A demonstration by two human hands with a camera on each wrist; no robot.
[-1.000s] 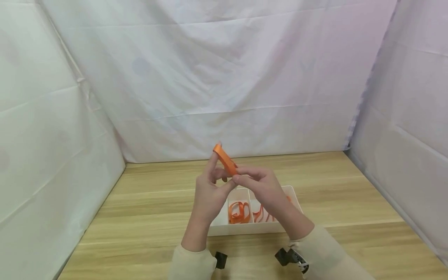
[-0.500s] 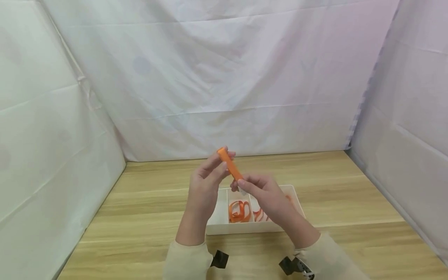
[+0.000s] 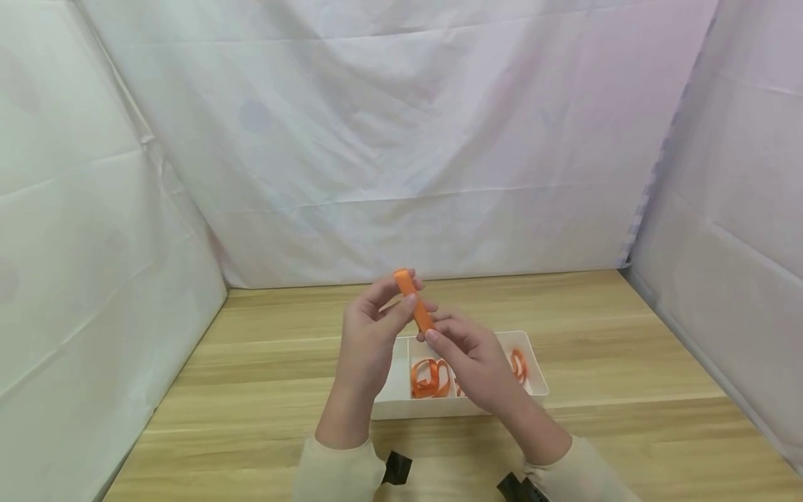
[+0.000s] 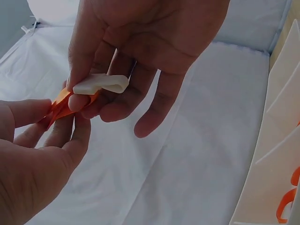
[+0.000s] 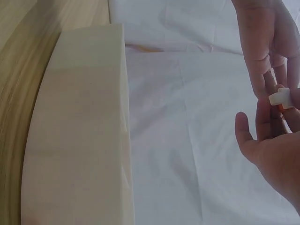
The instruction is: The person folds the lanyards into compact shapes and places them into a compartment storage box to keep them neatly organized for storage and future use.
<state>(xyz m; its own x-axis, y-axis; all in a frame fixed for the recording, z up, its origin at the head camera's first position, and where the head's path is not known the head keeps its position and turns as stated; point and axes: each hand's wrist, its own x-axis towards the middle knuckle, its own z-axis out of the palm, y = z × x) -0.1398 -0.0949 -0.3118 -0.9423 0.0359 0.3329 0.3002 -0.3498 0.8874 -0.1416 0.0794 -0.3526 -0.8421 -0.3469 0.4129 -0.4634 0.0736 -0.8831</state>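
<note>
Both hands hold a flat, folded orange ribbon (image 3: 413, 300) above the box. My left hand (image 3: 369, 338) pinches its upper part between thumb and fingers, and the ribbon's top bends over near the index finger. Lower down, my right hand (image 3: 470, 355) pinches the other end with thumb and fingers. In the left wrist view, a white folded strip (image 4: 101, 83) sticks out at the right hand's pinch, beside the orange. The right wrist view shows that white piece (image 5: 281, 97) between the two hands; most of the orange is hidden there.
Below the hands stands a white divided box (image 3: 433, 410) on the wood-grain table (image 3: 263, 376). Orange ribbon coils (image 3: 429, 378) lie in a middle compartment, and another orange loop (image 3: 518, 366) in the right one. White cloth (image 3: 401, 139) hangs behind and at both sides.
The left index finger, earlier stretched inside the ribbon loop, now bends beside it. The loop has been drawn into a narrow flat strip, and the right hand has shifted slightly down.
</note>
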